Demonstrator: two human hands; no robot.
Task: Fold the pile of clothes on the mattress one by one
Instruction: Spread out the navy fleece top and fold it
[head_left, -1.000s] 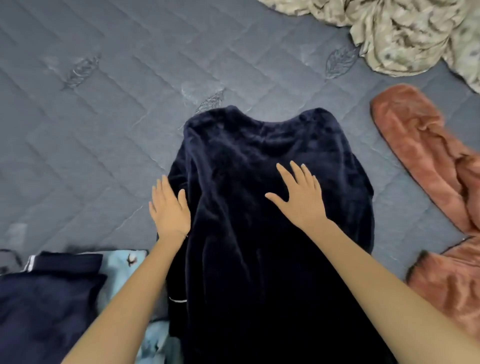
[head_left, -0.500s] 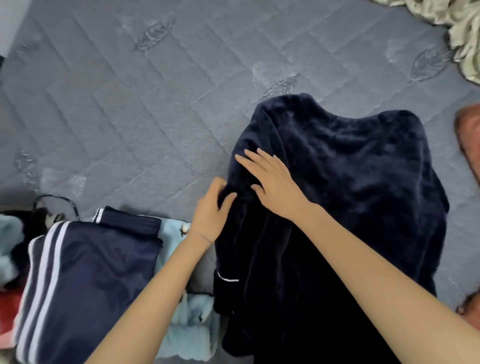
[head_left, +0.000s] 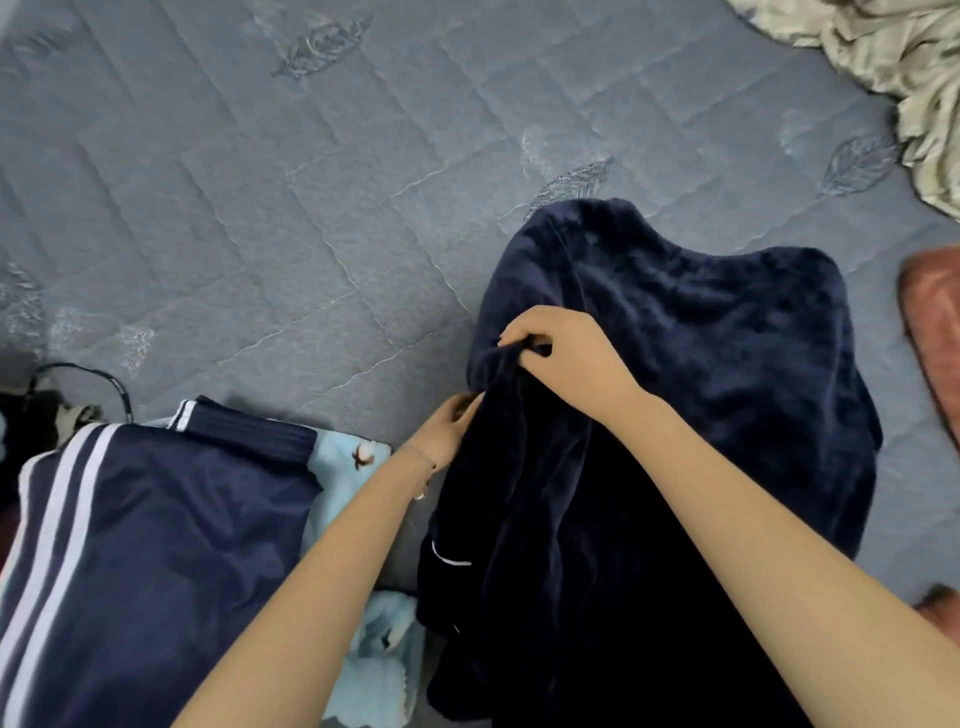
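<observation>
Head view looks down on a grey quilted mattress (head_left: 311, 208), where a dark navy fleece garment (head_left: 727, 395) lies spread a little right of the middle. Both hands work at its left edge. The right hand (head_left: 569, 356) reaches across the fleece, with its fingers curled and the thumb closed against them, and it pinches a small raised fold of the fabric at the upper left side of the garment. The left hand (head_left: 448, 430) is just below and to the left of it. This hand takes the same edge from the outside; its fingertips go under the fabric, so I cannot tell how tightly they close. Most of the garment lies to the right of both grips and below them, flat on the mattress, and its lower part goes out of the picture.

To the left of the left forearm lies a navy garment with white stripes (head_left: 156, 545), on top of a light blue cloth (head_left: 353, 462). A beige crumpled cloth (head_left: 909, 67) is in the far right corner, and a rust-coloured cloth (head_left: 935, 322) shows at the right border.
</observation>
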